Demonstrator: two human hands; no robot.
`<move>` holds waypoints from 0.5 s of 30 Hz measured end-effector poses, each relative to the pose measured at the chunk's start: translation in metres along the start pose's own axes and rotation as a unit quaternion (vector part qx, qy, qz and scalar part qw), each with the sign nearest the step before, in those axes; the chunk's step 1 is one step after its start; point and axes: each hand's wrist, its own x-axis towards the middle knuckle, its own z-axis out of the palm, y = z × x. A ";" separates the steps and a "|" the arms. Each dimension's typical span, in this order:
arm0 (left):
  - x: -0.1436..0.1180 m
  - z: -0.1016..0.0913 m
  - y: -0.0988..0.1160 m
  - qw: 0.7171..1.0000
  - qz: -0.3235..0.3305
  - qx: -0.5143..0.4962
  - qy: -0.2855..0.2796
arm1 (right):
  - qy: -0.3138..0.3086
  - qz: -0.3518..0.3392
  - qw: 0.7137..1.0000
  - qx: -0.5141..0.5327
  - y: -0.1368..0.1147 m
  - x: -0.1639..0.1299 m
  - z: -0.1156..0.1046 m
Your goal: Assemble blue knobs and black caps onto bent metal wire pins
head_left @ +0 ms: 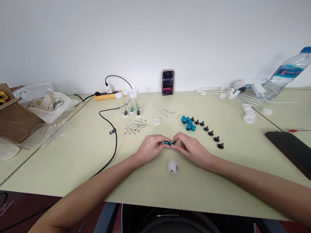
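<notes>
Above the middle of the table, my left hand [151,148] pinches a small blue metallic part [168,143]. My right hand [191,149] grips a small black piece [174,143] against its right end; the fingers hide much of both. Just below the hands lies a round white cap [173,167] with a few tiny dark bits in it. Several blue metallic parts [188,123] are clustered beyond my right hand. Beside them a curved row of black disc-shaped pieces with stems [211,133] runs toward me. Thin metal pins [137,126] lie scattered beyond my left hand.
Clear tubes with white caps [130,103] stand at the back, near an orange power strip [108,96] and a black cable [116,143]. A phone [168,82] leans on the wall. At right are a tilted water bottle [287,73] and a black slab [301,155]; at left, a cardboard box [8,122].
</notes>
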 end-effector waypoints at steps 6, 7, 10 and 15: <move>0.000 0.000 -0.001 1.000 0.005 0.002 0.001 | -0.006 0.011 1.000 0.002 -0.001 0.001 0.000; 0.000 0.001 -0.001 1.000 0.006 0.003 0.001 | -0.007 0.014 1.000 -0.001 -0.001 0.001 -0.001; 0.000 0.001 -0.001 1.000 0.010 0.005 0.001 | -0.006 0.009 1.000 -0.007 -0.003 0.002 -0.003; 0.000 0.002 0.000 1.000 0.013 0.006 -0.005 | -0.016 -0.006 1.000 -0.015 -0.002 0.003 -0.003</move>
